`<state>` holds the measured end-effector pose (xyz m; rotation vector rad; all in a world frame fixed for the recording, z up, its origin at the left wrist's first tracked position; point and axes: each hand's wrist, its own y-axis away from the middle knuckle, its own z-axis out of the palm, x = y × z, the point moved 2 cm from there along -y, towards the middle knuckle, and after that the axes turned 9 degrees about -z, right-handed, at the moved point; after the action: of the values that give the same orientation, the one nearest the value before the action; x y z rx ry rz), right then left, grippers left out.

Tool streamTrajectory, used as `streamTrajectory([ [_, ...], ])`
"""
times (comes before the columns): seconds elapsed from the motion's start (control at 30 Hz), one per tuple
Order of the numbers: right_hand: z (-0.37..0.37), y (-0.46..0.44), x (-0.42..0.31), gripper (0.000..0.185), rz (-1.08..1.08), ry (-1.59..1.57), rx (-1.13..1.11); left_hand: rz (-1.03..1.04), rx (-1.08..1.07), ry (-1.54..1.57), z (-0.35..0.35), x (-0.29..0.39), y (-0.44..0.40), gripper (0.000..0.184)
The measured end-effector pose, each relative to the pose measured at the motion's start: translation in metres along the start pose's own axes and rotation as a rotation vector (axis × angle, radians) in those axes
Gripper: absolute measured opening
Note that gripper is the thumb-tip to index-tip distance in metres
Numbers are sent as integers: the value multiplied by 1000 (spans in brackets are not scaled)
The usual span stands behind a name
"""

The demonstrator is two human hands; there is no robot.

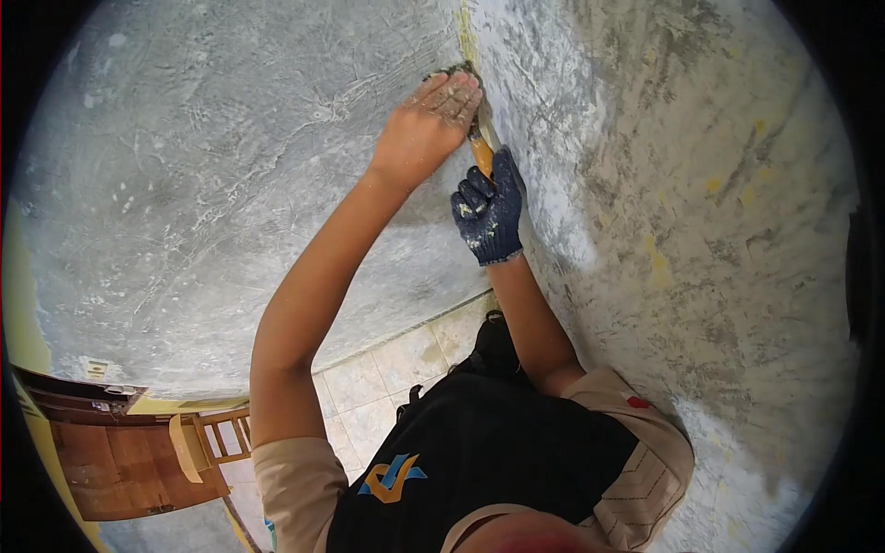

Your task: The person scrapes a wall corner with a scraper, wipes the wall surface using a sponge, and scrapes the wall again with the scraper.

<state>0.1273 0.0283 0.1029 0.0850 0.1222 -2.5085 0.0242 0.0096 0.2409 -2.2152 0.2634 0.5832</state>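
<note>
Table [129,465] and chair [189,449], both wooden, stood at the far left, well apart from my hands. Above them a small pale plate [95,369] sat low on the grey left wall [203,184], whose scratched face ran broadly across to the corner and gave my left arm [318,276] its widest side to move in. Pale floor tiles [369,380] showed past that wall's lower edge, between the arm and my black-fronted shirt [489,433].

My bare left hand [438,111] lay against the left wall close to the corner, its fingers straight, pressed together and smeared with grey. A dark clump [451,69] showed just past the fingertips, near a yellowish strip [466,32] along the corner's edge.

The orange-handled tool [482,157] stood in the corner, just below and right of that hand, its head mostly hidden; I could not tell whether my left fingers touched it. My right hand [489,207], in a dark blue knitted glove [496,238] flecked with pale bits, had its fingers curled around the handle's lower end. The mottled right wall [691,230] came up just beside the glove, leaving little room on that side.
</note>
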Motion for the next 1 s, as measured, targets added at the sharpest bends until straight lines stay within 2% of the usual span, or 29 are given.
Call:
streamTrajectory([
  [0.03, 7, -7, -1, 40, -21, 48, -23, 0, 4, -3, -5, -5, -7, 40],
  [0.13, 23, -12, -2, 34, -21, 45, 0, 17, -5, -30, -12, -9, -14, 40],
  [0.27, 0, 0, -3, 43, 26, 36, -53, 32, -33, -13, -1, -3, -2, 41],
  [0.43, 7, 0, -3, 45, 26, 55, 58, 10, -50, 3, -4, -1, -7, 40],
  [0.53, 10, -1, 3, 36, 59, -85, 12, 17, -35, 36, -4, -6, -10, 39],
  [0.73, 19, -5, -9, 47, 27, 68, -42, -45, 44, 85, -4, -10, -15, 40],
  [0.8, 10, 0, -8, 46, 32, 83, -47, -24, -3, 73, -1, -3, -6, 40],
  [0.87, 7, -1, -8, 50, 64, 85, 51, -30, -20, 40, -1, 2, -3, 39],
  [0.9, 11, -5, -6, 55, 120, 18, 12, -39, -32, 27, -6, 3, -5, 40],
  [1.0, 16, -7, -1, 47, 115, -18, -27, -44, -32, 10, -14, -6, -16, 40],
])
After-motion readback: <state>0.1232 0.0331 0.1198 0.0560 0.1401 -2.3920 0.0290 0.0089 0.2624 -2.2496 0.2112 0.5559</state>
